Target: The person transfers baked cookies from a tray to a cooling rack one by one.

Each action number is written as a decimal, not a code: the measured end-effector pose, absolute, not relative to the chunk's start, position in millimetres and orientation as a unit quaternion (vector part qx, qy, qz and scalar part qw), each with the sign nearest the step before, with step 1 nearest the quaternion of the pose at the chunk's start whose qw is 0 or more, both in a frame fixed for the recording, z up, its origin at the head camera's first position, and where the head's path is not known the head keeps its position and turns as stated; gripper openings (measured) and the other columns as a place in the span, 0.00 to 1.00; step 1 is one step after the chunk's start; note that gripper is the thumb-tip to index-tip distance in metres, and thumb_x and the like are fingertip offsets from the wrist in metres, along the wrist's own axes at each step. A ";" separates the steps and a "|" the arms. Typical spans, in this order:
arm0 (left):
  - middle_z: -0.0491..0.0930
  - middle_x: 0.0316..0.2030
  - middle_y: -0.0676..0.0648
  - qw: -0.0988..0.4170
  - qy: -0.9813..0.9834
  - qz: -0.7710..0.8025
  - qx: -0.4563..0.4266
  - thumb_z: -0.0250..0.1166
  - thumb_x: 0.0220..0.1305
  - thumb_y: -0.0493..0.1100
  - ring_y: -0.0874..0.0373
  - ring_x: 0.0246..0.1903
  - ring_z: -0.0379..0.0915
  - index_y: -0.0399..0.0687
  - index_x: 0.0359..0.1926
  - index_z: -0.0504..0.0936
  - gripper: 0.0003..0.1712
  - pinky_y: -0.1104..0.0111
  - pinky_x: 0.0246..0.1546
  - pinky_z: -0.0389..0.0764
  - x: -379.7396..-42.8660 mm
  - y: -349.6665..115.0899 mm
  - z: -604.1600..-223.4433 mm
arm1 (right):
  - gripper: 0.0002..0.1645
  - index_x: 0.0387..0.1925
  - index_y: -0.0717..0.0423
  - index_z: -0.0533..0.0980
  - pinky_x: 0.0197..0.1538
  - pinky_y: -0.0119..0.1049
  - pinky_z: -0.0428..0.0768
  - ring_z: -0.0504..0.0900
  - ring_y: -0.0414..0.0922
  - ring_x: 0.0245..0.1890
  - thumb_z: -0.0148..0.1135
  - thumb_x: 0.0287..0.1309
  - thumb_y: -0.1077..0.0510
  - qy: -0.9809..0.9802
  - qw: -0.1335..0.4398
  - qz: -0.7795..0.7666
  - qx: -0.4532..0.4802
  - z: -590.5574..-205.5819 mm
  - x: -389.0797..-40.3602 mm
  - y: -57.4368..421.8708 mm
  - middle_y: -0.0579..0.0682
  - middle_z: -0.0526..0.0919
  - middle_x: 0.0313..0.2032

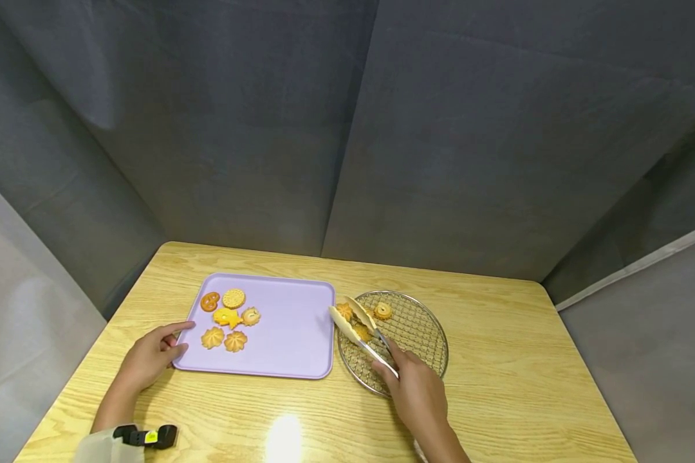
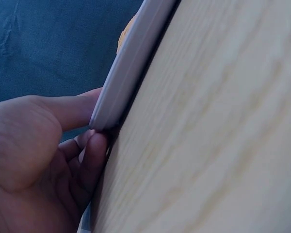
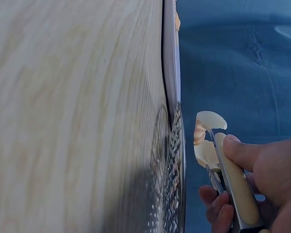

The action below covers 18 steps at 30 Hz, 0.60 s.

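My left hand [image 1: 147, 357] pinches the left edge of a lilac tray [image 1: 292, 328], thumb above the rim and fingers curled at its underside in the left wrist view. Several cookies lie on the tray's left half: a pretzel [image 1: 210, 301], a round cookie [image 1: 234, 298], a fish-shaped cookie [image 1: 227, 317], a ring cookie [image 1: 251, 316] and two flower-shaped ones [image 1: 235, 341]. My right hand [image 1: 419, 392] grips tongs [image 3: 240, 187] with cream tips, raised above a round wire rack [image 1: 419, 328]. Between the tips is a flower-shaped cookie [image 3: 199, 132].
On the rack, a ring cookie [image 1: 383, 310] lies beyond the tongs, and another cookie [image 1: 362, 332] shows partly behind them. The rack stands close to the tray's right edge on a wooden table [image 1: 498, 360]. Grey curtains [image 1: 440, 128] hang behind and at the sides.
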State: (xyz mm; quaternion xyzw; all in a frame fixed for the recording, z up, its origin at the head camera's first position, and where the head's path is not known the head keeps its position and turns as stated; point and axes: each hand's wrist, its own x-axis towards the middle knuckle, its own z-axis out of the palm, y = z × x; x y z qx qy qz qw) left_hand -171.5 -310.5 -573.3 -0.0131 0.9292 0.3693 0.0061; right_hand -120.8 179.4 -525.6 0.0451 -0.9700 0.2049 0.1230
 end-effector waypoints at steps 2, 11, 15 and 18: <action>0.71 0.35 0.45 0.006 0.929 0.370 -0.013 0.65 0.69 0.35 0.57 0.28 0.67 0.42 0.68 0.77 0.26 0.70 0.24 0.69 -171.5 -310.6 -573.1 | 0.34 0.67 0.51 0.78 0.30 0.46 0.81 0.84 0.46 0.28 0.70 0.63 0.42 -0.970 0.122 0.206 0.043 -525.6 -118.8 182.5 0.52 0.87 0.37; 0.71 0.35 0.45 0.005 0.929 0.369 -0.011 0.66 0.69 0.35 0.57 0.27 0.67 0.42 0.67 0.78 0.26 0.69 0.24 0.70 -171.1 -310.5 -572.1 | 0.35 0.67 0.53 0.77 0.40 0.56 0.84 0.88 0.60 0.44 0.70 0.64 0.42 -0.967 0.129 0.218 0.031 -525.9 -111.4 197.1 0.59 0.87 0.49; 0.71 0.35 0.45 0.006 0.928 0.372 -0.010 0.67 0.69 0.35 0.58 0.27 0.67 0.41 0.67 0.78 0.26 0.69 0.24 0.70 -169.8 -309.5 -570.3 | 0.34 0.67 0.54 0.78 0.41 0.57 0.84 0.88 0.61 0.44 0.70 0.64 0.43 -0.967 0.138 0.213 0.028 -525.8 -107.5 203.5 0.60 0.87 0.49; 0.71 0.34 0.45 0.007 0.928 0.372 -0.011 0.67 0.69 0.34 0.58 0.27 0.67 0.41 0.67 0.78 0.26 0.69 0.24 0.70 -169.4 -309.3 -569.6 | 0.34 0.66 0.54 0.78 0.39 0.57 0.84 0.88 0.62 0.43 0.70 0.64 0.43 -0.967 0.144 0.210 0.027 -525.8 -104.5 208.4 0.61 0.87 0.49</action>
